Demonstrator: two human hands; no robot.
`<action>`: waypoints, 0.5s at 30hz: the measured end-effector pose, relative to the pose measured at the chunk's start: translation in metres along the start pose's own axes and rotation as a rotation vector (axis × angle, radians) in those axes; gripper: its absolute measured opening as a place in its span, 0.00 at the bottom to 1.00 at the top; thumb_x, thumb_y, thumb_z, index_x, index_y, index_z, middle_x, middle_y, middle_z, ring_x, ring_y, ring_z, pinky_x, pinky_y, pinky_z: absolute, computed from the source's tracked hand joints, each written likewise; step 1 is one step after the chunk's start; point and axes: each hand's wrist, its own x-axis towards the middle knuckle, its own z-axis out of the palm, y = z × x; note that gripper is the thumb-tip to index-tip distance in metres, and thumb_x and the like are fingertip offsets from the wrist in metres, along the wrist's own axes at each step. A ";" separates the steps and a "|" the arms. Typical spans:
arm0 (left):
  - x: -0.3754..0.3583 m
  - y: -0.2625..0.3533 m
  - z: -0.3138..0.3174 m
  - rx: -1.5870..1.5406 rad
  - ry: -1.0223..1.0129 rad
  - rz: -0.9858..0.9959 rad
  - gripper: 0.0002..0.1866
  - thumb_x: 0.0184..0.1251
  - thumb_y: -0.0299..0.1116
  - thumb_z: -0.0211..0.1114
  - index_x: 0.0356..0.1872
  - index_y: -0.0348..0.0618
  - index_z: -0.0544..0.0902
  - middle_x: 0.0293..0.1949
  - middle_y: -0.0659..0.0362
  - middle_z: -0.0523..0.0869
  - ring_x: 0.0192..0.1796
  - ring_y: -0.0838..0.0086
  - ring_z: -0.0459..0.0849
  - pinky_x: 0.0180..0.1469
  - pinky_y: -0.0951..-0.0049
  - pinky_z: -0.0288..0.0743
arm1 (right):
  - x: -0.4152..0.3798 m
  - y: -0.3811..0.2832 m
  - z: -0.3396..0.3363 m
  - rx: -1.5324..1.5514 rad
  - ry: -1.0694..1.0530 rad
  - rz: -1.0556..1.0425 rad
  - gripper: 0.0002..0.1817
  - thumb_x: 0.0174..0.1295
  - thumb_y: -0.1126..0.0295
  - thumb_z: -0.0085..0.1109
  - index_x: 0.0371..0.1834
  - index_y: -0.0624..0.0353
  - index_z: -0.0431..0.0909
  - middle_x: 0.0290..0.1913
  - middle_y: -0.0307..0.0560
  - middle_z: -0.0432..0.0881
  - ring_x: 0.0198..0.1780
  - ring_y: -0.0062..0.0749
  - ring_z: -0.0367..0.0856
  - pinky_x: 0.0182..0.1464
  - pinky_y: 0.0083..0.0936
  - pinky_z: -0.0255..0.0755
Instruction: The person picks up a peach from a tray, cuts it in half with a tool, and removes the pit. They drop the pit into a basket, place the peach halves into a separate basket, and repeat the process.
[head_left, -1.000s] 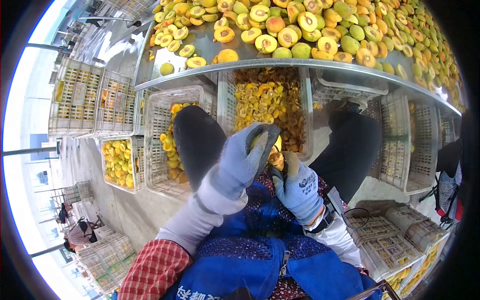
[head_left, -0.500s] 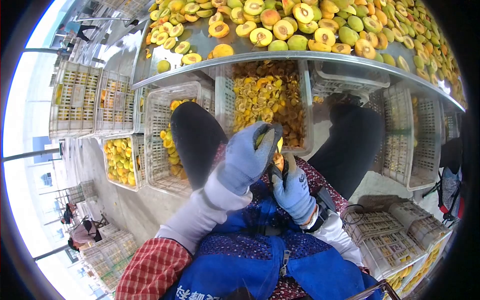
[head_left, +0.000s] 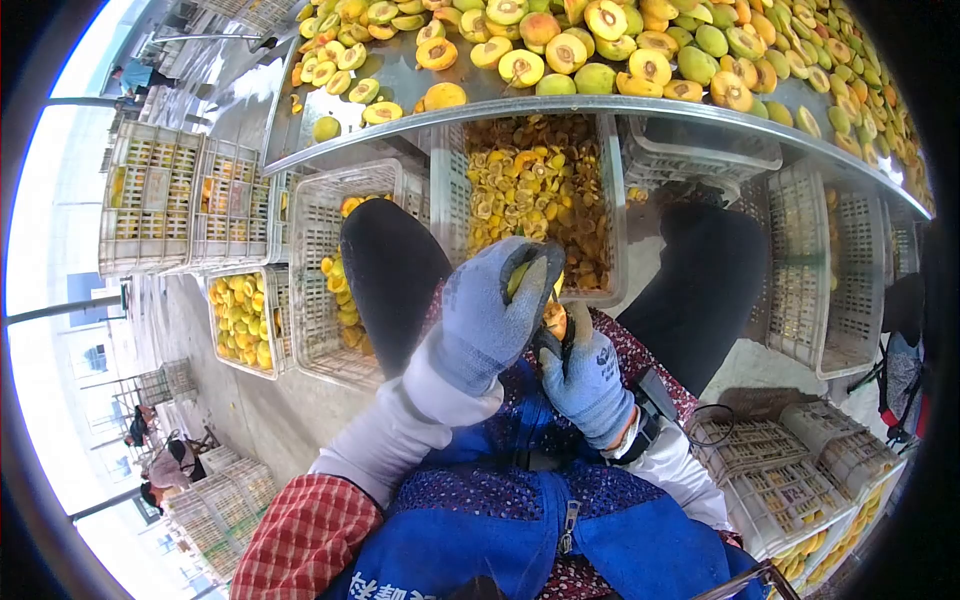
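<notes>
My left hand (head_left: 497, 310), in a blue-grey coated glove, is closed around a green-yellow peach piece (head_left: 517, 281) in front of my lap. My right hand (head_left: 585, 378), gloved the same way, is closed just below and to the right, its thumb and fingers pinching an orange-brown peach piece (head_left: 555, 320). The fingertips of both hands nearly meet. A thin yellow strip (head_left: 558, 286) shows between them; whether a tool is there is hidden. Beneath the hands' far side, a crate (head_left: 617, 250) holds peach scraps and brownish pits.
A metal table (head_left: 390, 75) bearing many halved peaches spans the top, its rim (head_left: 480, 112) above the crate. Crates with peaches stand left, one nearby (head_left: 310, 250) and one on the floor (head_left: 285, 320). A light crate (head_left: 795, 270) and stacked crates (head_left: 780, 500) stand right. People are far left.
Both hands have shifted very slightly, the left one a little up and to the left. Their grips look the same.
</notes>
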 end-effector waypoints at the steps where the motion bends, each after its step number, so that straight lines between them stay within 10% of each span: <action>1: 0.001 0.004 -0.002 0.092 -0.011 0.044 0.09 0.63 0.26 0.54 0.39 0.32 0.80 0.34 0.53 0.84 0.37 0.74 0.82 0.41 0.76 0.73 | -0.002 0.001 0.002 0.045 0.011 -0.009 0.23 0.52 0.70 0.57 0.51 0.65 0.64 0.30 0.60 0.77 0.32 0.57 0.78 0.31 0.40 0.71; 9: 0.019 0.003 -0.003 0.152 -0.109 0.294 0.08 0.56 0.29 0.61 0.37 0.40 0.80 0.33 0.51 0.83 0.37 0.59 0.83 0.38 0.69 0.76 | -0.025 0.021 0.026 0.477 0.099 0.081 0.21 0.60 0.70 0.51 0.55 0.66 0.63 0.34 0.54 0.79 0.34 0.47 0.80 0.37 0.39 0.72; 11: 0.021 -0.002 -0.001 0.001 -0.151 0.334 0.08 0.57 0.28 0.61 0.37 0.39 0.80 0.32 0.52 0.83 0.36 0.59 0.83 0.38 0.70 0.76 | -0.027 0.017 0.023 1.342 -0.014 0.589 0.16 0.65 0.64 0.48 0.51 0.61 0.66 0.29 0.41 0.77 0.24 0.33 0.75 0.26 0.30 0.71; 15: 0.019 -0.014 0.005 -0.136 -0.238 0.181 0.09 0.61 0.24 0.53 0.38 0.33 0.80 0.34 0.52 0.83 0.37 0.67 0.83 0.42 0.74 0.74 | -0.008 -0.004 -0.010 1.548 -0.376 0.790 0.21 0.63 0.43 0.45 0.32 0.49 0.67 0.17 0.31 0.63 0.12 0.15 0.57 0.10 0.12 0.48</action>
